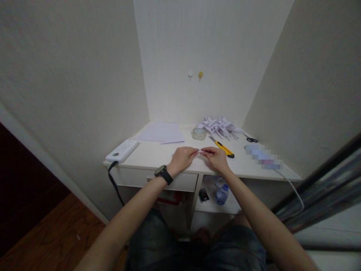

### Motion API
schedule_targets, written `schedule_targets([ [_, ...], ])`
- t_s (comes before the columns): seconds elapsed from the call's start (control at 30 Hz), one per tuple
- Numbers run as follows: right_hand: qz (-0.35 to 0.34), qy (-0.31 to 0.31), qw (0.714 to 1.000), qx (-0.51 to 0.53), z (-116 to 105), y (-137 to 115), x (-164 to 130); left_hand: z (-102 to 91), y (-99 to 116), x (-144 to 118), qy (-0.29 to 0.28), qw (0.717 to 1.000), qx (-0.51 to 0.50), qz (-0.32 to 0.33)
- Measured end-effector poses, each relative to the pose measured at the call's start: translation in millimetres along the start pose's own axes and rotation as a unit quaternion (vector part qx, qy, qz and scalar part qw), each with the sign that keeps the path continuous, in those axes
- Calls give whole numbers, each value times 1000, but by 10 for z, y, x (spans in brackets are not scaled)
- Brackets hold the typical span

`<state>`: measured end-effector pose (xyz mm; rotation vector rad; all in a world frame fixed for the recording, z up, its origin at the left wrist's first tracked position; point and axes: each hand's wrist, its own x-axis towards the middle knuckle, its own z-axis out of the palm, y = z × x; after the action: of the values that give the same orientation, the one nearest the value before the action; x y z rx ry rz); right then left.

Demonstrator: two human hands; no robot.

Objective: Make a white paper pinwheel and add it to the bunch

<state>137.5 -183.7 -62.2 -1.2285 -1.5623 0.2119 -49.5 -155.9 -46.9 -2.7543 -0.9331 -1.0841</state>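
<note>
Small white paper piece (pixel 200 151), pinched flat

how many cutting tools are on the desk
2. A yellow utility knife lies just beyond the right hand; black-handled scissors lie farther right, near the wall. More could be hidden under the pile of folded paper.

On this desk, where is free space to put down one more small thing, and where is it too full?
Bare desk lies between the white device and the left hand, in front of the paper sheets. The back right is crowded: tape roll, folded paper pieces, yellow cutter, scissors.
</note>
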Motion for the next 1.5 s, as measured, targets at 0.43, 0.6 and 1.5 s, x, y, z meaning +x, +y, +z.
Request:
schedule_targets([
  [0.43,-125,-124,904,-389,-1,-139,-53,-97,76,63,-102,974,186,85],
  [0.6,-141,-142,895,-398,-7,-173,-54,-74,75,78,-102,970,195,101],
  [1.5,-86,-165,876,-446,-13,-244,-78,-77,64,145,-110,963,207,134],
])
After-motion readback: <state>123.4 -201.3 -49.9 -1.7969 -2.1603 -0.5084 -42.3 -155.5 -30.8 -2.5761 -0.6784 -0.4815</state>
